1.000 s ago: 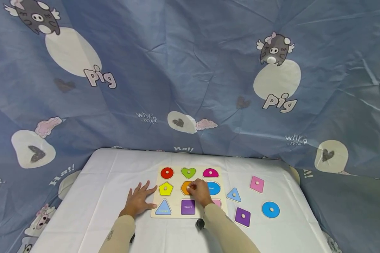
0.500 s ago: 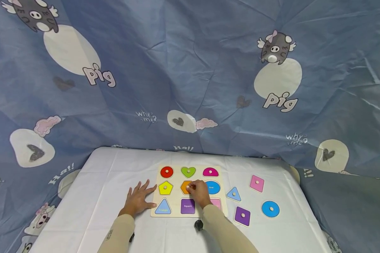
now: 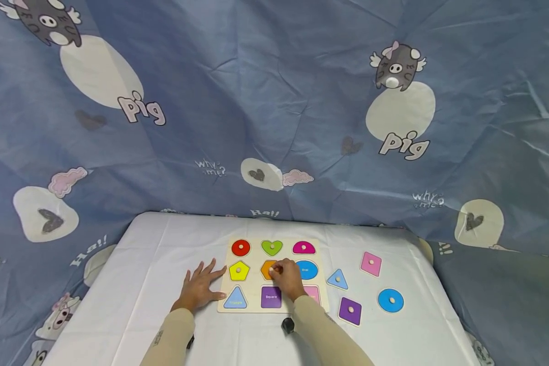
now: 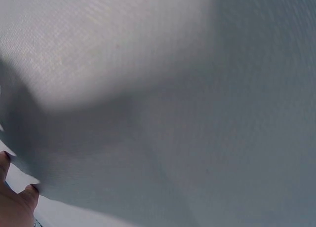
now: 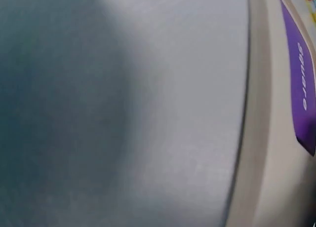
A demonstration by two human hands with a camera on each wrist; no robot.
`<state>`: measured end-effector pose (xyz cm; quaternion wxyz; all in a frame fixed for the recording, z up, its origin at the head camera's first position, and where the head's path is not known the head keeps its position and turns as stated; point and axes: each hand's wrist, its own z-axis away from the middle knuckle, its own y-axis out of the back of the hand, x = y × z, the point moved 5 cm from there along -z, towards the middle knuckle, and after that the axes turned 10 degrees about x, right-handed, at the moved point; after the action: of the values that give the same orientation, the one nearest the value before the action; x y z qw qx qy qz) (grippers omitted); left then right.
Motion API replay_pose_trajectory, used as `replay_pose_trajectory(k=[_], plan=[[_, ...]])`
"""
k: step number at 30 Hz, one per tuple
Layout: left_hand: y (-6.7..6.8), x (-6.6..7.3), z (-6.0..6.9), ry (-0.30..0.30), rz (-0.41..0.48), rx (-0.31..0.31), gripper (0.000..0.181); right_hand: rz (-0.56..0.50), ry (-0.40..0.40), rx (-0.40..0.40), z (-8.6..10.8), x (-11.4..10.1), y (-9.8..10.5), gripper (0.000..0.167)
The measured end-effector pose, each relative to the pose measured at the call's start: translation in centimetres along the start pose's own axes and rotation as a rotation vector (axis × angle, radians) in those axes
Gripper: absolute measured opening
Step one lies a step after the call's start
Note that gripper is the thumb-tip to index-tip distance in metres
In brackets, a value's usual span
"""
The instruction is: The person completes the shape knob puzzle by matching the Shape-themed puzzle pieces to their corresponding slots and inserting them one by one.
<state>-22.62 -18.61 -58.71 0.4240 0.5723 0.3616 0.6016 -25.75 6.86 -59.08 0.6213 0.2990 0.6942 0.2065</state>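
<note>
A wooden shape puzzle board (image 3: 253, 305) lies on the white-covered table. My right hand (image 3: 289, 278) pinches the small knob of the orange hexagon piece (image 3: 266, 270), which sits at the board's middle slot. My left hand (image 3: 197, 288) lies with fingers spread at the board's left edge, thumb and forefinger touching it. Knobbed red circle (image 3: 241, 248), green heart (image 3: 272, 248), magenta half circle (image 3: 304, 248) and yellow pentagon (image 3: 239, 271) pieces sit in their slots. In the right wrist view, the purple square slot (image 5: 302, 84) shows at the board's edge.
Right of the board lie a blue triangle piece (image 3: 337, 279), a pink diamond piece (image 3: 371, 264), a purple square piece (image 3: 349, 311) and a blue oval piece (image 3: 391, 300). A blue patterned cloth (image 3: 265, 127) hangs behind the table (image 3: 132, 284).
The head view has shifted very slightly. Both hands and the pieces stay in the same places.
</note>
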Motion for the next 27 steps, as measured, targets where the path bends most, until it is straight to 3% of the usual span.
replay_pose_trajectory(k=[7, 19, 27], plan=[[-0.1, 0.1, 0.0, 0.004, 0.017, 0.001, 0.083, -0.148, 0.020, 0.002, 0.1, 1.0, 1.0, 0.016], [0.4, 0.1, 0.0, 0.000, 0.018, 0.002, 0.084, -0.186, 0.096, 0.150, 0.0, 2.7, 5.4, 0.016], [0.1, 0.4, 0.1, -0.010, 0.023, -0.002, 0.084, -0.229, 0.037, 0.229, 0.5, 5.3, 8.5, 0.016]])
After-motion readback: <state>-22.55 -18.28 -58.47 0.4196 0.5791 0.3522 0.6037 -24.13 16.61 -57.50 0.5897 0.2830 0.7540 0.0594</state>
